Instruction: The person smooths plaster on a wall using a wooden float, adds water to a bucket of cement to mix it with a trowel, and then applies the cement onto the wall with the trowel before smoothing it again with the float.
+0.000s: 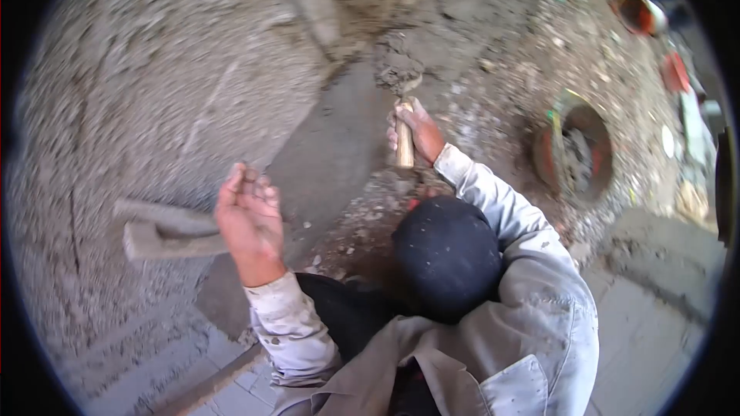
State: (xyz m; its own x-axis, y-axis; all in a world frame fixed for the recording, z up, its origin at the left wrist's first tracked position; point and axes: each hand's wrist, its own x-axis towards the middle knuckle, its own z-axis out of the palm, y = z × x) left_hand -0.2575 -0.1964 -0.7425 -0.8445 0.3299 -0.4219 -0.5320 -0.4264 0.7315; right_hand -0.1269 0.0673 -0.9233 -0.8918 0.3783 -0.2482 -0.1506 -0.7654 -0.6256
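My right hand (pixel 420 132) is wrapped round the wooden handle of a trowel (pixel 405 142). A lump of wet grey mortar (pixel 398 65) covers most of its blade, which points away from me over a smooth grey strip. My left hand (pixel 253 219) is raised with the palm showing and the fingers loosely bent; nothing shows in it. Just beside and behind this hand is a wooden float (pixel 173 233) with a long handle, its right end hidden by the hand. I cannot tell whether the two touch.
A rough mortar-coated wall (pixel 154 92) fills the left side. Rubble-strewn ground (pixel 532 77) spreads to the right, where a mortar-stained bucket (pixel 546 158) stands. Farther off lies an orange bucket (pixel 634 11). My dark-clad knee (pixel 447 258) is close below my right arm.
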